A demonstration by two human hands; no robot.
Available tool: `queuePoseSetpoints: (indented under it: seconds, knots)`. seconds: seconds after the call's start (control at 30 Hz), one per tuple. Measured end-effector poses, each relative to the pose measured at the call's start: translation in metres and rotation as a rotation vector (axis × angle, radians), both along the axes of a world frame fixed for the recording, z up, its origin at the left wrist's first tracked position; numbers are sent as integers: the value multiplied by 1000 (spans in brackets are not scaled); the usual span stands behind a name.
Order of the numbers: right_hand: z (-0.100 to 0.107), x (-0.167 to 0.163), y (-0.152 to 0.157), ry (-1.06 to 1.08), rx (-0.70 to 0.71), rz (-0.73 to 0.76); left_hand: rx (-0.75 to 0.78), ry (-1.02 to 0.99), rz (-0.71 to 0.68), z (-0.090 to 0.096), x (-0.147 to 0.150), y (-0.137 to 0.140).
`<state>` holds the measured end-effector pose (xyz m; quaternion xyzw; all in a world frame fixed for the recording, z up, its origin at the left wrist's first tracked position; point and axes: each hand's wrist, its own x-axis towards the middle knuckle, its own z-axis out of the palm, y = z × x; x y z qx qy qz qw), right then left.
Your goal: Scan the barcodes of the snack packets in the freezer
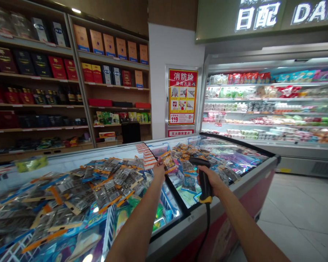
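- An orange packet is pinched in the nearly closed left hand above the freezer.
- A black scanner is gripped by the right hand, fingers curled.
- Other packets are heaped at left.

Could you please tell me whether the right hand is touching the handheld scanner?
Touching. The head view shows it plainly: the right hand grips the black handheld scanner by its handle, with skin against the casing.

1 head-worn view, forward and down
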<state>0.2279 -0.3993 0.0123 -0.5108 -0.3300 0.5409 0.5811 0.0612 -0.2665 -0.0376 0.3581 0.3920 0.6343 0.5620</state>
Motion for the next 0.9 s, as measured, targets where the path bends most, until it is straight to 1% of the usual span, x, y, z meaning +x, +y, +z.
queuePoseSetpoints:
  seconds: [0.1,0.13,0.2,0.27,0.37,0.47,0.57,0.73,0.83,0.9]
  knots:
    - [-1,-10,-1,3,9,44,-111,-246,-23,3,-12,-4]
    - [-1,-14,-1,3,6,68,-130,-299,-29,5,-16,-6]
    - [-3,-24,-1,-2,3,117,-131,-343,-52,7,-24,-10]
    - [-5,-32,0,-6,11,153,-150,-403,-128,8,-31,-14]
    - [-6,-39,1,-7,28,167,-204,-472,-282,7,-43,-16]
    - [-6,-42,3,-18,38,177,-215,-484,-373,6,-52,-18]
    - [-5,-43,5,-22,47,190,-192,-485,-411,8,-57,-22]
    - [-1,-49,2,-20,44,190,-175,-413,-484,12,-58,-28]
    - [3,-51,-1,-25,37,194,-130,-365,-491,12,-57,-27]
    - [5,-52,-2,-23,40,194,-132,-287,-468,12,-55,-24]
